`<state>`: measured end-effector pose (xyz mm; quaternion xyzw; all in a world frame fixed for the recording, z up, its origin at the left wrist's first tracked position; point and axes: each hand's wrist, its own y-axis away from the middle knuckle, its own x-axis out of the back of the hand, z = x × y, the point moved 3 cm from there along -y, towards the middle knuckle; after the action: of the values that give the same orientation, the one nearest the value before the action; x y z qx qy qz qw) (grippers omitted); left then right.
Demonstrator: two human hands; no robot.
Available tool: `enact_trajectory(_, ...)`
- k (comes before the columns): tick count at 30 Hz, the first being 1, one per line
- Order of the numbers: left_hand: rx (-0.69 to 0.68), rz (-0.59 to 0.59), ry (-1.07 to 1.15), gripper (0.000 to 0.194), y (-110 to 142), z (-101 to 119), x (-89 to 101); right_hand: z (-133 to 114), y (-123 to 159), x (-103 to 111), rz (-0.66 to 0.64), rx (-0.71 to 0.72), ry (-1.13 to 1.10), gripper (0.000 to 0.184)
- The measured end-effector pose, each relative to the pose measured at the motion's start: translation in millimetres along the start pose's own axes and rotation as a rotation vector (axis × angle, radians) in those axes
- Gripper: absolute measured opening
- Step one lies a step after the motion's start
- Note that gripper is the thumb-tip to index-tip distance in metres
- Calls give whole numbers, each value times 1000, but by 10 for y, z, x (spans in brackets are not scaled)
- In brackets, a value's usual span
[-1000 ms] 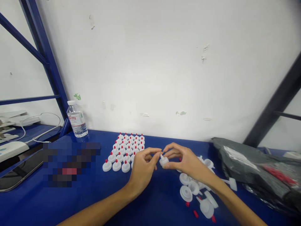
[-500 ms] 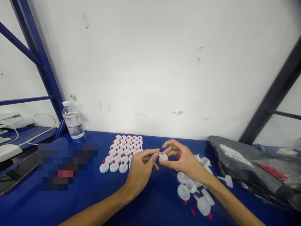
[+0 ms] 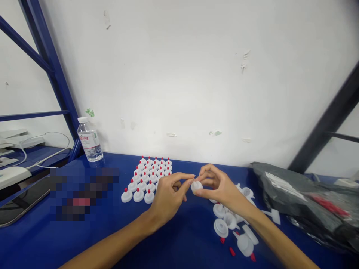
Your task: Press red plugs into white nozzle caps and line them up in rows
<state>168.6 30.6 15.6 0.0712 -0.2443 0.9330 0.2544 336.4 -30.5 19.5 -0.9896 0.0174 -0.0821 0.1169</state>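
My right hand pinches a white plastic spout cap between thumb and fingers, its round base turned towards me. My left hand is closed, thumb and forefinger pressed together at the cap's upper left; whatever they hold is hidden. Left of my hands, rows of white spout caps with red tips stand upright, some of them behind my left hand. Under and beside my right forearm lie loose white spout caps without tips, in a jumble. Several small red tips lie among and in front of them.
A water bottle stands at the back left against the wall. A grey plastic bag with red pieces showing lies at the right. A phone-like dark device is at the left edge. Blue frame posts rise at the sides.
The white cap in my right hand has turned, showing more of its round base and less of its spout. Both hands stay close together. The whole view has shifted slightly.
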Motion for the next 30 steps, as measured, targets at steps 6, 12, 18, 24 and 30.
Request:
enact_trajectory(6,-138,-104,-330,18,-138,106,121,-32,-13,46,19,46,214,59)
enact_trajectory(12,-196,-311,-567,19,-92,-19,40,-133,-4,208,213,161,331,53)
enact_trajectory(18,-112,-439,-787,24,-73,-10,51,-208,25,189,245,168,345,41)
enact_trajectory(24,8,-463,-867,24,-149,78,199,-225,31,137,224,200,337,30)
enact_trajectory(30,120,-485,-878,21,-215,57,316,-246,38,152,217,204,337,27)
